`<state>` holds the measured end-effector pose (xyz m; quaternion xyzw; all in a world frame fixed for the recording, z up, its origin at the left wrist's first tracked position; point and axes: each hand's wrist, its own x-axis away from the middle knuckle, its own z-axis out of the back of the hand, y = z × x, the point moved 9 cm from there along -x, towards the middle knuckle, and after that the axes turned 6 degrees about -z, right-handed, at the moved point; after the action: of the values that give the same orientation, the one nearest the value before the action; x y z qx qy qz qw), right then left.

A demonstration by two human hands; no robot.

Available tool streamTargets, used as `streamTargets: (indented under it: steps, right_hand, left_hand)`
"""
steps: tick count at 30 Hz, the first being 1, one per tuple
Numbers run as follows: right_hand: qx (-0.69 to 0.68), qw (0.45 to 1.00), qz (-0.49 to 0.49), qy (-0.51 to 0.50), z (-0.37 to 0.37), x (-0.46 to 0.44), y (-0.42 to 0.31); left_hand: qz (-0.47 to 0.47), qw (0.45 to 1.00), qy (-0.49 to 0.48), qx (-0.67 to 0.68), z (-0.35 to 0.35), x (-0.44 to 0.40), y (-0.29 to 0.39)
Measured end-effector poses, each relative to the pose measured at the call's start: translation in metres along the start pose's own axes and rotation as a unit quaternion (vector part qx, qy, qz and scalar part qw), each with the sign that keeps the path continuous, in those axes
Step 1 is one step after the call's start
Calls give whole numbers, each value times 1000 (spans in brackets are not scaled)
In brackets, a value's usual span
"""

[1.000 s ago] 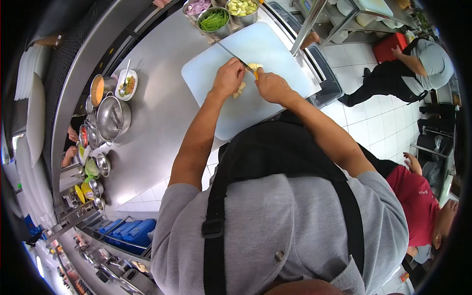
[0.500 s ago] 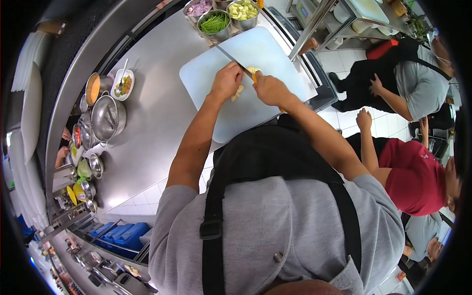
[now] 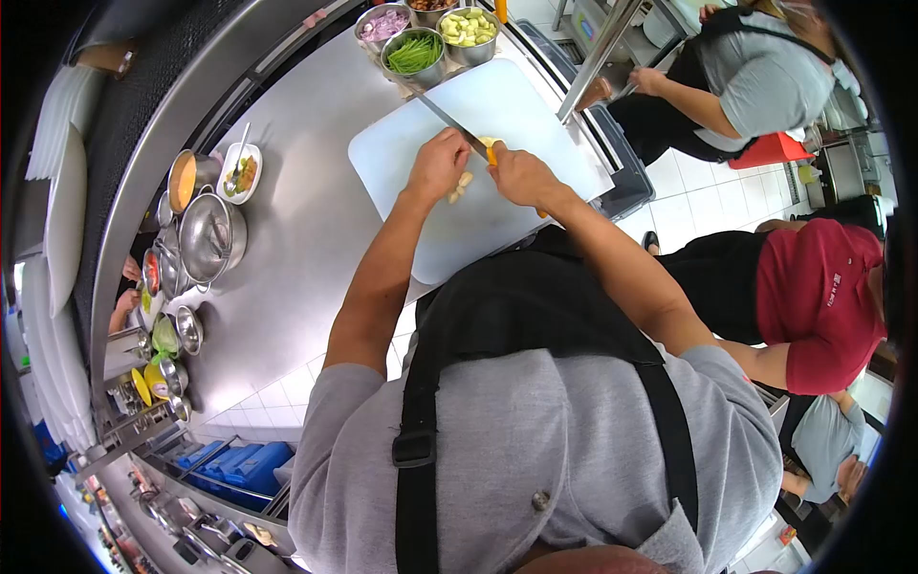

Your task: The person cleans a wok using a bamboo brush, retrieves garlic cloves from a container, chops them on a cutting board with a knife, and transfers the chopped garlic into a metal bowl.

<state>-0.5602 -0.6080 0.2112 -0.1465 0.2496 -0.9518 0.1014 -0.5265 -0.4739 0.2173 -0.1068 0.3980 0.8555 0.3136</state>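
Note:
On the white cutting board (image 3: 478, 225) my right hand (image 3: 522, 178) is wrapped round the orange handle of a long knife (image 3: 449, 119). The blade points up and left, past the board's far edge. My left hand (image 3: 439, 164) is closed beside the blade; whatever its fingers pinch is too small to name. Several pale peeled pieces (image 3: 460, 187) lie just below and between my hands. More pale pieces (image 3: 487, 142) sit on the far side of the knife, partly hidden by it.
Behind the board stand metal bowls of green strips (image 3: 415, 54), chopped onion (image 3: 382, 25) and pale green cubes (image 3: 469, 29). At left are a colander (image 3: 212, 236) and a white dish (image 3: 240, 175). People in grey (image 3: 775, 86) and red (image 3: 824, 301) are at right.
Both hands stay at nearly the same spot, with the knife still in my right hand. At the right, the people in grey and red have changed position.

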Motion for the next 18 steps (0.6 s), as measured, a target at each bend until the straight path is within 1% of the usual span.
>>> streamTargets:
  steps: [3,6,9,15,18]
  right_hand:
    - [30,999,2,-19,12,7,-5]
    - [33,999,1,-9,16,13,-8]
    - [25,999,-17,-14,9,14,-6]
    - [16,998,36,43,-12,-2,0]
    - [20,999,-11,-29,15,4,-13]
  left_hand:
    - [10,1000,6,17,1,1,-1]
    - [32,999,-6,9,0,1,-2]
    - [16,1000,10,15,3,2,1]
    - [18,1000,-9,6,0,4,-3]
    - [8,1000,-2,-8,0,3,-3]
